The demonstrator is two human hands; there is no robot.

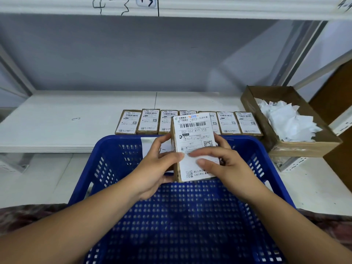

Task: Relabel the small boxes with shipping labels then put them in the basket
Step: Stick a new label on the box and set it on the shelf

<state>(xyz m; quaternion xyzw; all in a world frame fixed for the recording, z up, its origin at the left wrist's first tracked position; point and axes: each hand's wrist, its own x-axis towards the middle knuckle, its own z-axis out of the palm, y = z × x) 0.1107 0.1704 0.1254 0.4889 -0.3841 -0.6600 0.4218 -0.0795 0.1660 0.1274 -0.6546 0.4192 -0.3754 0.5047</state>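
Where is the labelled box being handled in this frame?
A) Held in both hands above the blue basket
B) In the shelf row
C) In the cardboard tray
A: the left hand and right hand hold the small box over the blue basket.

The shipping label on the small box I hold carries the only print I can read. 中国邮政 stands at the top left, with an orange-and-blue EMS mark beside it. Below comes a barcode, then 052-052-A17-112 in large type. Lower down A17 stands alone, with a QR code to its right and another at the bottom left. My right fingers cover the middle lines. The labels on the row of boxes behind are too small to read. Handwriting on the upper shelf edge looks like a 4 and a dash.
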